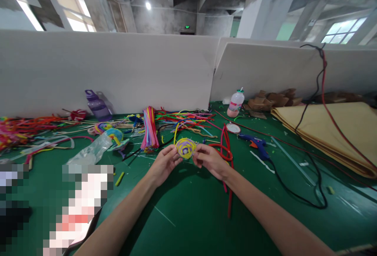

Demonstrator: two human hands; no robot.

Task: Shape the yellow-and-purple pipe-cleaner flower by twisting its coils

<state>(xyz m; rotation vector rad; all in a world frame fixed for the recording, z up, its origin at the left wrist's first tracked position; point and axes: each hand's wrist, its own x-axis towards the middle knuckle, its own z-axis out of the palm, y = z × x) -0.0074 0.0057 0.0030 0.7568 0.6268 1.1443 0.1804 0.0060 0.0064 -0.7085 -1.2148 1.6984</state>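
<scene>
Between my two hands, a flat spiral of yellow and purple pipe cleaners point(185, 148) is held up above the green table. A yellow end sticks up from its upper left side. My left hand point(166, 162) pinches the left edge with thumb and fingers. On the opposite edge, my right hand point(211, 159) grips it with bent fingers. Just behind the right hand, red pipe cleaners point(226, 150) lie looped on the table. A bundle of pink, purple and blue pipe cleaners point(150, 130) stands behind my left hand.
A blue glue gun point(255, 143) with a black cord lies at right, near a roll of tape point(233, 128). Behind are a drink bottle point(236, 103), a purple water bottle point(98, 106) and brown paper point(330, 130). Finished-looking coiled pieces and a plastic bag point(90, 152) lie left.
</scene>
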